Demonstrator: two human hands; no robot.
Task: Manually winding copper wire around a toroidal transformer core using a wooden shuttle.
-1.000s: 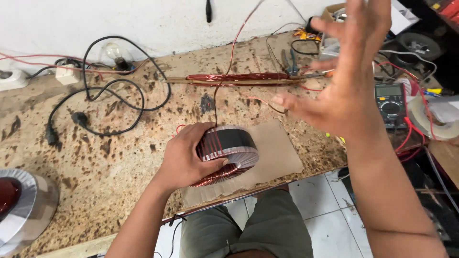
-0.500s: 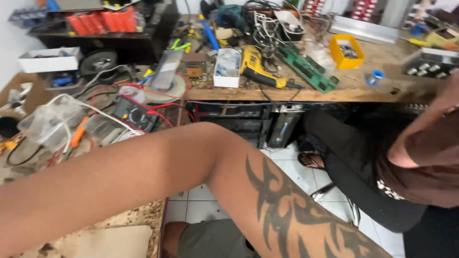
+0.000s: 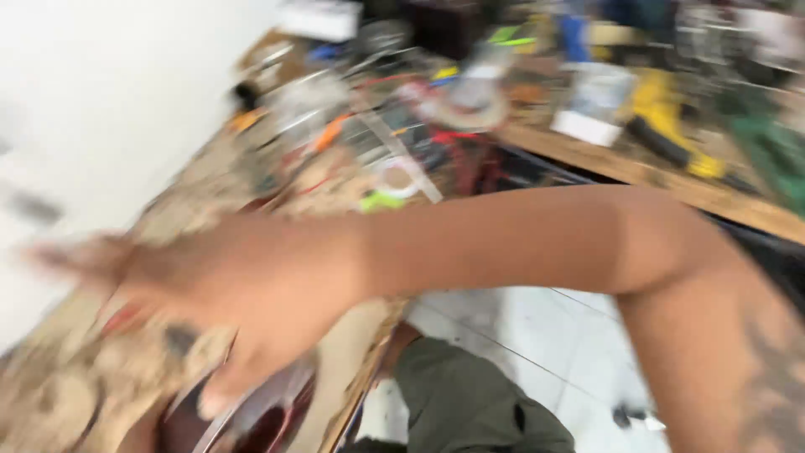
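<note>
Head view, heavily blurred: the right hand [image 3: 226, 310] stretches leftward across the speckled surface [image 3: 67, 394], fingers spread apart, holding nothing. Just below it, at the frame's bottom edge, lies the dark red coil [image 3: 251, 415]. The left hand is out of view. Cluttered tools [image 3: 662, 117] lie well apart behind.

Motion-smeared right hand [image 3: 210, 294] with indistinct fingers, blurred bench clutter [image 3: 470, 92], dark round object [image 3: 251, 419] cut off below.
</note>
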